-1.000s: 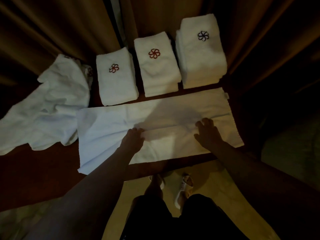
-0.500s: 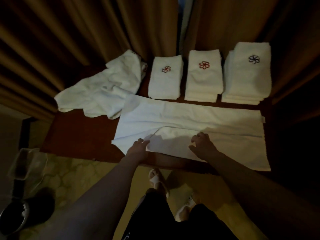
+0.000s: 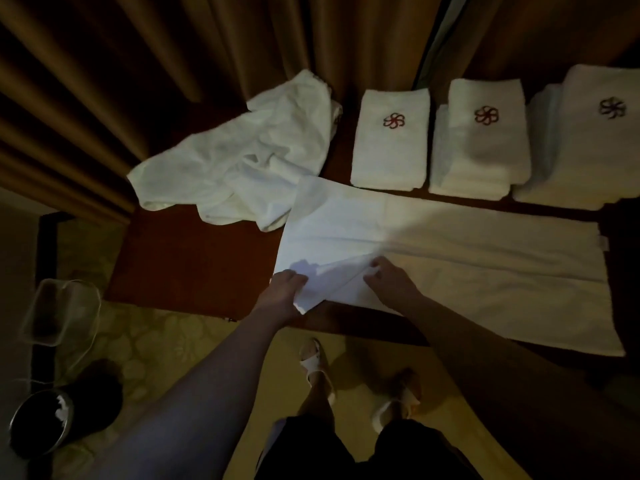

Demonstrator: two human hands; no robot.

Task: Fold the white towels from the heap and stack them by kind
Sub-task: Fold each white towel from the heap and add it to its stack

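A long white towel (image 3: 467,258) lies spread lengthwise on the dark red table (image 3: 180,265), partly folded along its length. My left hand (image 3: 282,296) grips its near left corner at the table's front edge. My right hand (image 3: 389,284) pinches the folded edge just to the right of it. A crumpled heap of white towels (image 3: 235,168) sits at the back left. Behind the spread towel stand three folded stacks: one with a red flower (image 3: 389,140), a taller one with a red flower (image 3: 485,140), and one with a dark flower (image 3: 588,140) at the far right.
Brown curtains (image 3: 173,64) hang right behind the table. On the patterned floor at the left stand a clear plastic container (image 3: 57,313) and a dark round bin (image 3: 41,424). My sandalled feet (image 3: 318,365) are below the table's front edge.
The view has swung left, bringing the floor and bin into sight. Both hands slid left along the towel's near edge toward its left end, and the left hand now grips the corner.
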